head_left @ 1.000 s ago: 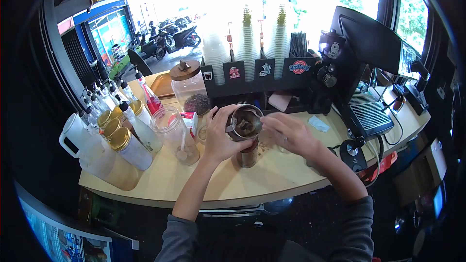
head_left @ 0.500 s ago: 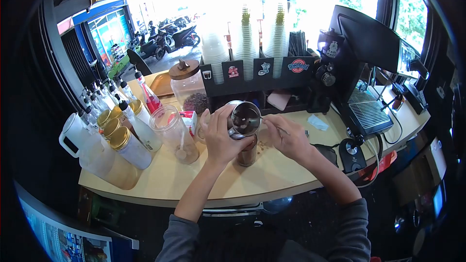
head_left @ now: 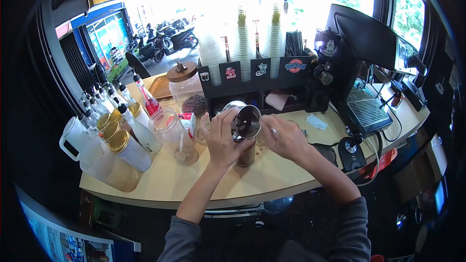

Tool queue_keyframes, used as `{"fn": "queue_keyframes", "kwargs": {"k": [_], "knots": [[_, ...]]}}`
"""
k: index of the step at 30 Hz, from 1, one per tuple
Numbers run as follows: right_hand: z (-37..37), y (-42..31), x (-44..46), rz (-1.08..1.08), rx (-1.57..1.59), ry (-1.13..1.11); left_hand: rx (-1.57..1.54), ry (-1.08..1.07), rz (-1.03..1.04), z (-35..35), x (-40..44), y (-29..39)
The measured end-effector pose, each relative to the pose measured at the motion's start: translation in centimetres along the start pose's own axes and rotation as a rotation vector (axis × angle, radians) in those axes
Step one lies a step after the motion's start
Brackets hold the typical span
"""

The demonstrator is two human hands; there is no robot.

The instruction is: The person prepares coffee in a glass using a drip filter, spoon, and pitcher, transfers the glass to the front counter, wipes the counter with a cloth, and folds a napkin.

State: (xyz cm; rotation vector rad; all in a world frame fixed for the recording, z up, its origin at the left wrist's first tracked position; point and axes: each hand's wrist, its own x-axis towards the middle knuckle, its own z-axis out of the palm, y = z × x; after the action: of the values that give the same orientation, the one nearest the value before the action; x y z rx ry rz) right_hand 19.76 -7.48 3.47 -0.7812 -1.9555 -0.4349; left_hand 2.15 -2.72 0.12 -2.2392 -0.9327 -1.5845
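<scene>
My left hand (head_left: 223, 138) is wrapped around a metal pitcher (head_left: 248, 122), which is tipped so that its dark inside faces me. Directly below it stands a glass (head_left: 246, 158) with brown contents, its upper part hidden by the pitcher and my fingers. At the pitcher's right rim, my right hand (head_left: 287, 139) is closed around a slim spoon (head_left: 274, 131); only a bit of its handle shows and its bowl is hidden. Brown crumbs (head_left: 260, 146) lie on the counter beside the glass.
Left of my hands stand an open clear jar (head_left: 167, 128) with a scoop, gold-lidded canisters (head_left: 127, 148), pump bottles and a white-handled jug (head_left: 99, 153). Behind are a lidded bean jar (head_left: 187, 87) and a black cup holder (head_left: 262, 85). An espresso machine (head_left: 366, 106) stands right.
The pitcher has tilted further and turned slightly right. My right hand has drawn a little closer to its rim, and less of the spoon shows. The whole view has shifted slightly.
</scene>
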Motion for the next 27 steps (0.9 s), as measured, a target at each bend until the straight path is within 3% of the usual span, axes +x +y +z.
{"fn": "queue_keyframes", "kwargs": {"k": [7,9,19,23,25,27], "knots": [[-0.06,-0.07,0.56,0.057,-0.026,0.006,0.019,0.013,0.006,0.27,-0.11,-0.02],[-0.17,-0.59,0.32,0.033,0.032,-0.093,0.012,0.030,0.010,0.41,-0.10,-0.14],[-0.10,0.14,0.80,0.124,0.026,0.000,-0.041,0.018,-0.032,0.25,-0.27,-0.16],[-0.08,-0.22,0.48,0.052,0.089,-0.074,-0.043,0.021,-0.032,0.19,-0.27,-0.53],[-0.02,0.38,0.67,0.050,0.074,0.039,-0.058,0.008,-0.049,0.27,-0.34,-0.46],[-0.25,0.06,0.72,0.131,0.076,-0.004,-0.069,-0.005,-0.093,0.20,-0.37,-0.38]]}}
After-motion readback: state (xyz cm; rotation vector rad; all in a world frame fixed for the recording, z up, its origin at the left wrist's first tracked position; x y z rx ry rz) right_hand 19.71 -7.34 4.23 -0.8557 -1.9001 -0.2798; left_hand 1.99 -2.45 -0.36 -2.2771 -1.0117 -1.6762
